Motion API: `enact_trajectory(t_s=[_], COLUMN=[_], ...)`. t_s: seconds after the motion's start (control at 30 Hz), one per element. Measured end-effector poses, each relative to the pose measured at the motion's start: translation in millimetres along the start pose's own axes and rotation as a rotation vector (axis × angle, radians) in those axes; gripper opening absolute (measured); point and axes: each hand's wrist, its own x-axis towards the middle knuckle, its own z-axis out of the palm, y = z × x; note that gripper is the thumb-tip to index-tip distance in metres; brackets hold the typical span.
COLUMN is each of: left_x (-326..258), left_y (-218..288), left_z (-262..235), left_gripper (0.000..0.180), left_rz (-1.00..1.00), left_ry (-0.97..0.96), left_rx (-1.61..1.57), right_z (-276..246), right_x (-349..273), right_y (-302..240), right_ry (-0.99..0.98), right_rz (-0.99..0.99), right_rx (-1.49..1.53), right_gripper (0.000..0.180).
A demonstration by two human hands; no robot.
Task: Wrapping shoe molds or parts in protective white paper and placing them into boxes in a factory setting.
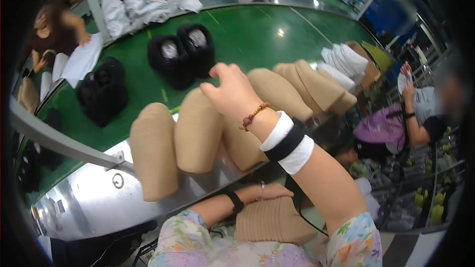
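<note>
Several tan boot shafts (198, 128) are lying in a row with their lower ends hanging over the metal edge (94, 198) of the green conveyor (247, 39), and we are reaching across them from below. Because the belt is the biggest thing here, we are judging it the biggest risk: pieces resting half on steel and half on green could be getting dragged or skewed out of line. Farther up the belt, black furry boots (180, 54) and white folded pieces (148, 2) are sitting well apart from our row.

Our right hand (232, 91) is hovering over the middle tan pieces with fingers loosely curled and holding nothing that we can see; whether a fingertip is touching the fabric we cannot tell. A careless sweep of that forearm could be nudging the nearest shaft off the edge. Our left hand (267, 193) is lying flat on a ribbed tan piece (272, 222) in our lap, pressing rather than gripping, so that piece could be sliding away. Smallest of all, the bead bracelet (253, 115) on the right wrist is dangling and might be snagging the soft knit.
</note>
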Motion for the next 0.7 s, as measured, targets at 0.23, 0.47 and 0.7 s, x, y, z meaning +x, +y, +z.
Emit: enact_trajectory(t_s=[0.23, 0.47, 0.7], left_x=[-64, -45, -51], left_y=[76, 110, 96], left_z=[-5, 19, 21], left_gripper=[0.023, 0.025, 0.023], left_rz=[-0.297, -0.314, -0.461], left_ry=[0.055, -0.042, 0.121], left_rx=[-0.177, -0.086, -0.195], right_z=[-101, -62, -7], right_x=[-129, -299, -329], right_y=[38, 195, 191], right_ry=[-0.459, -0.239, -0.081], right_rz=[0.009, 0.771, 0.724], right_rx=[0.218, 0.611, 0.615], right_gripper=[0.015, 0.016, 0.023])
